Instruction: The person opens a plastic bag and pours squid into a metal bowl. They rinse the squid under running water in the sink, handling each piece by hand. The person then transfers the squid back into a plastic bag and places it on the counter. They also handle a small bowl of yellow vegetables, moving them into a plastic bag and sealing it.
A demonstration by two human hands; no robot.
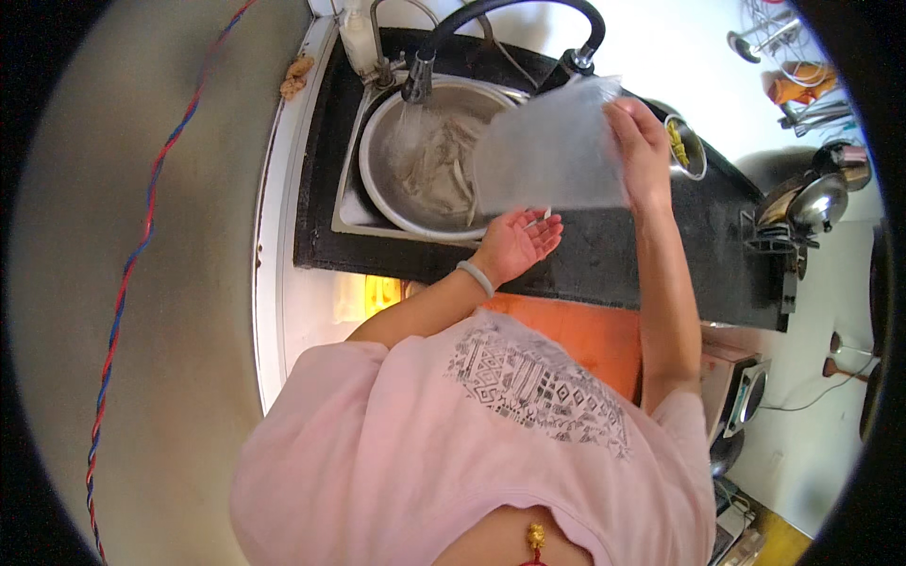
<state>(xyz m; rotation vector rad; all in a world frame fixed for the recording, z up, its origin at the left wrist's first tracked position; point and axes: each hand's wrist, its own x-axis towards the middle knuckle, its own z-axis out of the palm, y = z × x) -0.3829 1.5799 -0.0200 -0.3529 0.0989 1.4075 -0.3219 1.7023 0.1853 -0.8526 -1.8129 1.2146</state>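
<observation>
My right hand (pixel 640 145) pinches a clear plastic bag (pixel 548 152) by its upper right edge. The bag hangs over the right rim of a round stainless steel basin (pixel 375 166) and the black counter. Below the bag, my left hand (pixel 520 244) is palm up at the basin's near rim, fingers apart, with a pale bracelet on the wrist. A small whitish bit shows by its fingers, too small to identify. Water and several slender greyish things, which look like small fish, lie in the basin. Water runs into it from a black flexible faucet (pixel 417 81).
The basin sits in a steel sink (pixel 347 212) set in a black countertop (pixel 594 247). A metal bowl (pixel 686 148) with yellow-green food stands right of my right hand. A white bottle (pixel 359 42) is behind the sink. Lidded pots (pixel 817 201) and hanging utensils (pixel 768 42) are at the right.
</observation>
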